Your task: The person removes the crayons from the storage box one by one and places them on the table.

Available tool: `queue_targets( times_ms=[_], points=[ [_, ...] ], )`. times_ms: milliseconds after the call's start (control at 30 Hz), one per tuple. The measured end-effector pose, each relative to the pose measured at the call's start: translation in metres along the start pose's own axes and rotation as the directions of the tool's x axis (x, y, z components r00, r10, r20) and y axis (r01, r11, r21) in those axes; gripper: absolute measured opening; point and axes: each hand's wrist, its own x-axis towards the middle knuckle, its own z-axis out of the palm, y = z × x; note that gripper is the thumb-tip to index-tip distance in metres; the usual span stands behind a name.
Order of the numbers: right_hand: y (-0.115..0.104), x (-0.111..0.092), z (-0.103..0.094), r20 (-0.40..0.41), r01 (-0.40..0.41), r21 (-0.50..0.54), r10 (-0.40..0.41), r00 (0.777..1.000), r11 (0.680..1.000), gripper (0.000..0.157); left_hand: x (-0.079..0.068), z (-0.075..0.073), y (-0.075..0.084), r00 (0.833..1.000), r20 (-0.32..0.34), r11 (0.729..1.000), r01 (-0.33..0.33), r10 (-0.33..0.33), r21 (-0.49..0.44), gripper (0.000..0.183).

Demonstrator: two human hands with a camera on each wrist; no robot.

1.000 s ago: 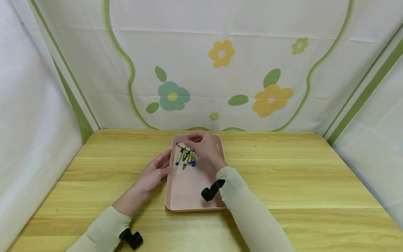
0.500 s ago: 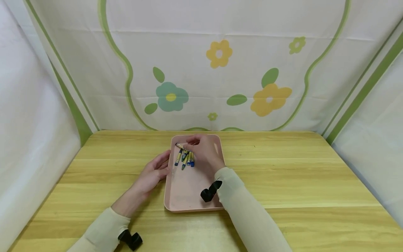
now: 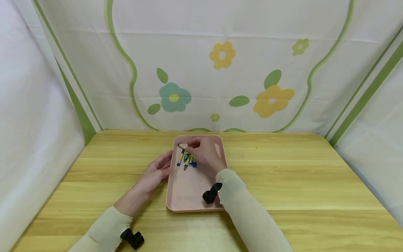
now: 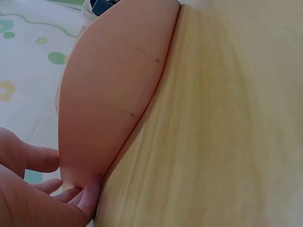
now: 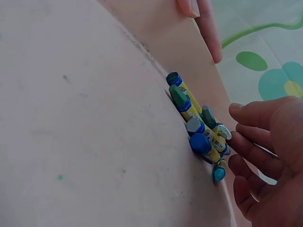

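Several crayons (image 5: 194, 109) in yellow wrappers with blue and green ends lie bunched in a shallow pink tray (image 3: 185, 196), towards its far left. My right hand (image 3: 204, 151) reaches over the tray from the right, fingertips at the upper ends of the bunch. In the right wrist view, that hand's thumb (image 5: 248, 113) stands apart from the fingers, which meet the crayon ends. One crayon (image 3: 181, 146) lies crosswise by its fingertips. My left hand (image 3: 155, 171) rests at the tray's left side, its fingers (image 4: 92, 194) against the outer wall and its thumb near the rim.
A wooden table (image 3: 299, 182) carries the tray. Behind it hangs a white cloth (image 3: 201, 80) printed with flowers and leaves, with more white cloth on both sides. Black wrist cameras (image 3: 132, 238) sit on both sleeves.
My right fingers have drawn slightly lower over the crayons and cover more of their upper ends. The left hand and the tray stay where they were; the head view has shifted a little.
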Motion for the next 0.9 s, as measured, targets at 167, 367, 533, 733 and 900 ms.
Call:
queue_targets(
  times_ms=[167,367,533,733,900],
  points=[
    [0.0004,-0.0004,-0.0001,0.002,-0.008,0.009,0.008,1.0,1.0,0.022,-0.0001,0.0002,-0.0003,1.0,-0.004,1.0,-0.001,0.001,0.003,0.066],
    [0.0006,-0.001,0.0,-0.008,0.005,-0.024,-0.005,1.0,1.0,0.023,-0.0008,0.0002,-0.0001,1.0,-0.007,1.0,0.002,-0.002,-0.001,0.067],
    [0.0021,-0.0012,0.0014,-0.007,0.044,-0.046,-0.045,0.999,0.998,0.024,-0.0012,-0.0001,-0.0003,1.0,-0.011,1.0,0.005,-0.005,0.006,0.067],
    [0.0036,-0.0006,0.0023,-0.002,0.075,-0.105,-0.075,0.997,0.992,0.025,-0.0006,-0.0002,-0.0009,1.0,-0.01,1.0,0.001,-0.001,0.003,0.067],
    [0.0035,-0.0008,0.0026,-0.007,0.075,-0.147,-0.077,0.997,0.986,0.024,-0.0005,0.0003,-0.0008,1.0,-0.01,1.0,0.002,-0.002,0.002,0.067]
  ],
)
